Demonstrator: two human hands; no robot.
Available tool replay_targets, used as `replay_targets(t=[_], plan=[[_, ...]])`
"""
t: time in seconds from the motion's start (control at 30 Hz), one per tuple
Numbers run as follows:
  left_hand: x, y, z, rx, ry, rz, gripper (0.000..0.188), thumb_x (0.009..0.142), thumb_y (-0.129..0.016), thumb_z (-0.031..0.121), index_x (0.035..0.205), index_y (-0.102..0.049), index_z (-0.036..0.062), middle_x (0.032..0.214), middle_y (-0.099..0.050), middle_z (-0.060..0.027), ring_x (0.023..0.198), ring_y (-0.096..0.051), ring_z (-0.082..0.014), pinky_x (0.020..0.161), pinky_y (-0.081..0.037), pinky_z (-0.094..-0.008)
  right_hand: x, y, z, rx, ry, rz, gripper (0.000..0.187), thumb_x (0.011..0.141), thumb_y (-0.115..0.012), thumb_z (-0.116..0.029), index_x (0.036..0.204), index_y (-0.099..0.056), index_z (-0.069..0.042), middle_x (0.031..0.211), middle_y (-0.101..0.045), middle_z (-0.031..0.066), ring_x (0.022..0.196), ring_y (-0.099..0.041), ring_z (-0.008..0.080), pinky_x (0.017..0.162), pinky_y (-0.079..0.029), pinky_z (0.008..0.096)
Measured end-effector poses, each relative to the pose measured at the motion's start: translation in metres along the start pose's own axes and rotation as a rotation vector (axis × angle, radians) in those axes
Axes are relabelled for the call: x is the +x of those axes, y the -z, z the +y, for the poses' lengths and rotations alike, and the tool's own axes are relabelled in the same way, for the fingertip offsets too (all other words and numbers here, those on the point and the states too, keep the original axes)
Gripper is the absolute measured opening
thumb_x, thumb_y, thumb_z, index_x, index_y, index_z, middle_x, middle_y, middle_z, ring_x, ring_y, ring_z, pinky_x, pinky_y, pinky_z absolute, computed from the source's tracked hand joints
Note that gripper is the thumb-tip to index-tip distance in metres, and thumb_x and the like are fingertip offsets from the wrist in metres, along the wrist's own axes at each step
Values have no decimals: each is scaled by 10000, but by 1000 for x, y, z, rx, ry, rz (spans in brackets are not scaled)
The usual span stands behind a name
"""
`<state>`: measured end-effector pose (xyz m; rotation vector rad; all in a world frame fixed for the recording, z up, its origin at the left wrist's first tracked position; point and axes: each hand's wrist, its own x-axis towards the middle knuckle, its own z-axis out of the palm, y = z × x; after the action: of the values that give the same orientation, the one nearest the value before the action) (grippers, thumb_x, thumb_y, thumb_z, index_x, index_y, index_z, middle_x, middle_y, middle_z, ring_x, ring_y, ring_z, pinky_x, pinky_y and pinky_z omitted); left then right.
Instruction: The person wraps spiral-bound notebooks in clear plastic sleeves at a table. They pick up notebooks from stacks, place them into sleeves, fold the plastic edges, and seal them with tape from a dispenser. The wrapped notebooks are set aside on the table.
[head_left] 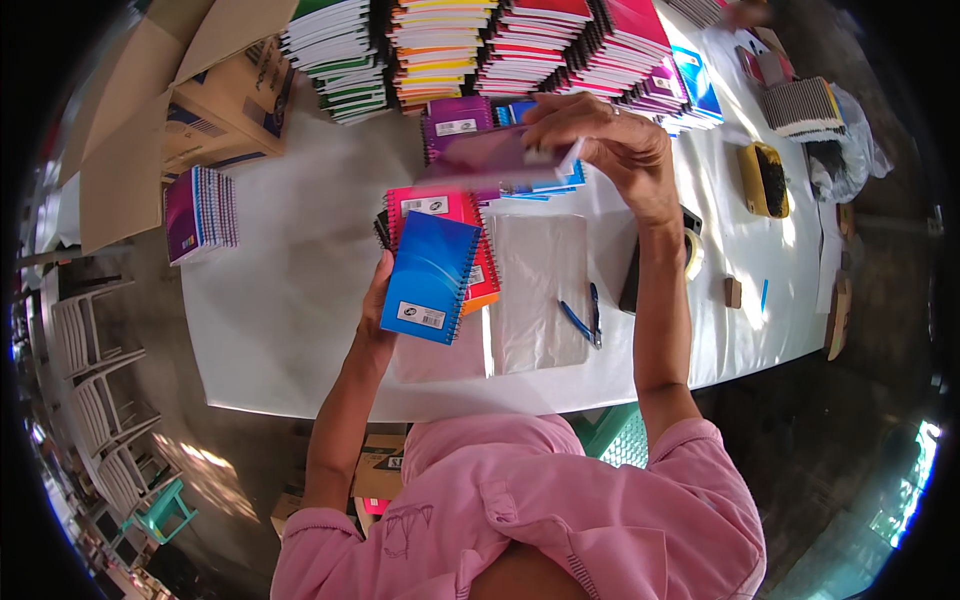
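Observation:
My left hand (376, 300) grips the left edge of a blue spiral notebook (430, 270). Under it, fanned out, are a pinkish-red spiral notebook (462, 208) and one with an orange edge (482, 303); I cannot tell how many of these the hand also holds. My right hand (620, 145) is raised farther back, its fingers closed on a purple notebook (475, 160) tilted nearly edge-on and smeared by motion. Behind and below that notebook lie another purple notebook (455, 125) and blue ones (545, 185). Clear plastic bags (542, 280) lie flat near me.
Small blue-handled pliers (580, 320) rest by the bags. Tall notebook stacks (430, 50) line the back. A purple stack (205, 215) and open cardboard box (125, 160) stand left. Rightward are a tape roll (693, 255), yellow container (765, 180) and bagged notebooks (805, 108).

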<state>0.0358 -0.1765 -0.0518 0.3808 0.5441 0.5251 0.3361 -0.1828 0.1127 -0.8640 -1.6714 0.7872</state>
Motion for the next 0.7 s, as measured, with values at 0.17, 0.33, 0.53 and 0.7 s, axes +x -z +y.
replay_targets(t=[0.17,0.33,0.53,0.7], plan=[[29,-45,-23,-96,100,-162,893,851,-403,731,1446,-336,69,1412,-457,-114,1254,-495,-252,1061,-408,-434,7,3,22,205,48,-437,316,890,-574,-290,912,-744,-25,1161,-636,179,1185,-498,342,1050,-285,488],[27,-51,-49,-7,158,-114,828,900,-370,692,1422,-370,50,1362,-504,-137,1231,-517,-253,1022,-447,-417,-39,73,37,-38,-277,3,261,817,-600,63,1018,-722,-49,1160,-641,134,1090,-592,250,937,-479,336],[39,-57,-81,-146,150,-220,783,903,-467,628,1402,-389,30,1327,-531,-154,1200,-543,-267,1001,-464,-419,-102,293,135,-1524,-1010,834,592,723,-762,-536,1024,-689,-31,1025,-690,175,940,-675,293,832,-519,387],[42,-52,-87,-113,99,-181,791,887,-520,607,1413,-378,33,1355,-511,-157,1224,-523,-277,1026,-436,-439,-101,307,142,-1424,-1002,879,482,661,-829,-469,853,-657,-61,877,-699,126,818,-676,272,779,-522,363]])
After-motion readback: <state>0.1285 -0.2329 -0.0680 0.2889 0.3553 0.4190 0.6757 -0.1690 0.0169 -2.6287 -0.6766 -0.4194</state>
